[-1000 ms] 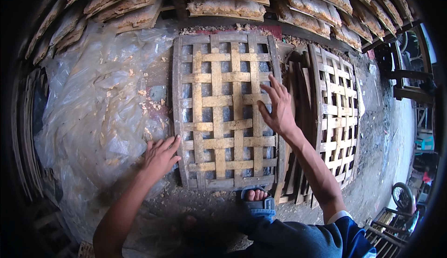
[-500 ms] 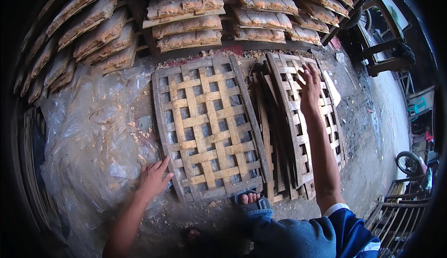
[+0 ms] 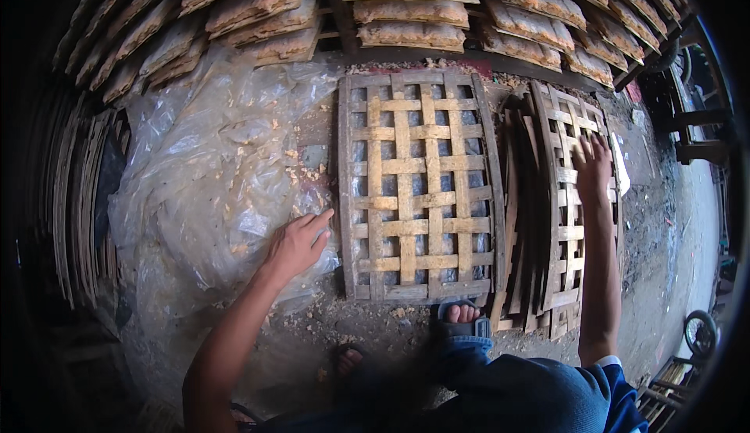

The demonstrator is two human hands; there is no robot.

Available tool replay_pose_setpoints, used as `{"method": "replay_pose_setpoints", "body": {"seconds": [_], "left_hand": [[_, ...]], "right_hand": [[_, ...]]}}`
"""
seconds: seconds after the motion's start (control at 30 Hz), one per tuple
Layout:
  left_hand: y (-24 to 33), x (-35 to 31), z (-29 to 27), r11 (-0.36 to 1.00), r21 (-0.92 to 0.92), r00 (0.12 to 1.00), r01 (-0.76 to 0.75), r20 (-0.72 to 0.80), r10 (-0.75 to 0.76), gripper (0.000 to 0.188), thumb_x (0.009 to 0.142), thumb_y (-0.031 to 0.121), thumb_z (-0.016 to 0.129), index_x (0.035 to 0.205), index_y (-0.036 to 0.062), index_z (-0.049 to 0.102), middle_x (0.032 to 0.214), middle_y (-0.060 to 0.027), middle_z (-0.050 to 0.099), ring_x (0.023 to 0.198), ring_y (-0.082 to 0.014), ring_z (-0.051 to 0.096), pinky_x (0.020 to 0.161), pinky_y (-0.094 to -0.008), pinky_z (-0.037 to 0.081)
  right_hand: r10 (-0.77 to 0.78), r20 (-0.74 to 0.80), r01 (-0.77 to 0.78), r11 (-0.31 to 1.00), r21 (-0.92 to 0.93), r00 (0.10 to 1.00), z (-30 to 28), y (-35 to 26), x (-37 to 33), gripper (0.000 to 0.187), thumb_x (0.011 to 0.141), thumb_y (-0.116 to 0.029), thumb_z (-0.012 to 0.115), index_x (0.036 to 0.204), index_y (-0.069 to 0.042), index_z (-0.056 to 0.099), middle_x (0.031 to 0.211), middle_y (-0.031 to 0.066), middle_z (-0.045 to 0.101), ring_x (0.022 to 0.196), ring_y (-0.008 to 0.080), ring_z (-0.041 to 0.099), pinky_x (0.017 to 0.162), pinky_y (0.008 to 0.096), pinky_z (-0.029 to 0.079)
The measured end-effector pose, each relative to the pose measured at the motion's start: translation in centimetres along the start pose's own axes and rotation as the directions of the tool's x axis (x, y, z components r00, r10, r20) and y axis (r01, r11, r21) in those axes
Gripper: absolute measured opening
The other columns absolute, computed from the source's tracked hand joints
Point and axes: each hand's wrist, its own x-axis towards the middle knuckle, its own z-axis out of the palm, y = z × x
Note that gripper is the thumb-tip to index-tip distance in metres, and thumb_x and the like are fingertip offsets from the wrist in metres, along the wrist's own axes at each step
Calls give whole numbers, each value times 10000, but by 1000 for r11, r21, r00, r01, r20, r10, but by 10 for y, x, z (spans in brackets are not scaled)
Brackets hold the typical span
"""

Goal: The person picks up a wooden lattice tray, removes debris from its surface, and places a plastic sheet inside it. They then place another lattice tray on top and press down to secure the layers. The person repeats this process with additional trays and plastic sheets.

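Note:
A woven bamboo rack [image 3: 419, 130] in a wooden frame lies flat in front of me. Just left of its frame, my left hand [image 3: 298, 244] hovers with fingers stretched, a small gap between fingertips and wood. Under and beyond that hand spreads a crumpled clear plastic sheet [image 3: 211, 175]. To the right, several similar racks lean together in a stack [image 3: 568, 234]. My right hand [image 3: 595, 169] is over the lattice of the outermost one, fingers extended and empty; whether they touch it I cannot tell.
Shelves at the back carry rows of thick orange-white slabs [image 3: 412, 12] on slatted trays. Thin boards [image 3: 74, 198] stand upright at the far left. Crumbs litter the floor around my sandalled foot [image 3: 462, 316]. A wheel [image 3: 701, 331] shows at the right.
The view has turned left, so everything sits farther right. My left hand has come off the rack's frame edge. My right hand has gone from raised fingers to lowered ones over the stack.

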Motion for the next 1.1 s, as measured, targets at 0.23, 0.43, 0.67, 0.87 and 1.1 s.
{"method": "replay_pose_setpoints", "body": {"seconds": [0.23,0.43,0.67,0.87,1.1], "left_hand": [[-28,-15,-74,966,257,892,12,-439,106,402,895,121,709,1293,83,666,1088,-118,659,998,-321,640,861,-425,497],[-32,-13,-65,881,464,926,93,-364,94,529,803,307,809,1272,110,662,1143,-59,607,1096,-254,556,921,-423,402],[-19,-22,-28,576,785,968,226,-247,-43,600,784,310,809,1310,116,595,1140,-50,593,1116,-221,555,941,-408,393],[-53,-27,-81,812,507,882,289,-471,-19,422,830,63,689,1246,101,626,1053,-69,676,987,-227,645,930,-381,427],[-14,-14,-181,955,-270,661,123,-695,-282,462,828,-116,550,1224,60,711,1021,0,636,825,-89,552,772,-237,469]], "right_hand": [[-101,146,147,926,-347,984,-14,5,-60,469,1057,-256,538,1470,-36,512,1384,131,604,1111,217,627,926,347,513],[126,535,134,897,-420,835,57,73,-166,352,1025,-164,620,1335,-2,585,1261,102,664,1025,187,664,914,332,528],[299,734,341,737,-584,609,84,79,-206,380,969,-132,653,1316,6,585,1189,145,701,994,252,717,842,364,574],[320,724,321,735,-597,611,77,89,-208,406,960,-113,653,1336,10,565,1088,126,724,992,249,720,825,371,576],[296,756,391,713,-581,584,91,74,-198,402,965,-140,654,1335,-2,581,1180,165,706,1011,263,720,839,373,573]]}}
